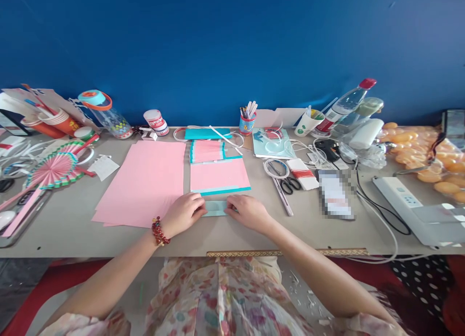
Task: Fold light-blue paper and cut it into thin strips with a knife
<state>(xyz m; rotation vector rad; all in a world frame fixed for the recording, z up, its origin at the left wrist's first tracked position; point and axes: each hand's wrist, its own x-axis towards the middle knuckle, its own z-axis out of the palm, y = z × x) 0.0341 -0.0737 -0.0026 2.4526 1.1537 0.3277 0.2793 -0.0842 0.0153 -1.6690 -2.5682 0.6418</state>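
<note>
The left hand (187, 212) and right hand (250, 211) grasp opposite ends of a pale strip (216, 208) on the table (76, 232), just before a teal-edged pink sheet (220, 176). Beyond, a blue cup (247, 126) holds pens (249, 110), a white cup (305, 125) slender items; far right, a clear bag (409, 138) holds rounded orange pieces (428, 175).

hands (186, 213): 2 | pale strip (216, 208): 1 | teal-edged pink pieces (220, 175): 2 | scissors (291, 185): 1

Left hand (186, 212) and right hand (250, 212) (both curled) lie close.
</note>
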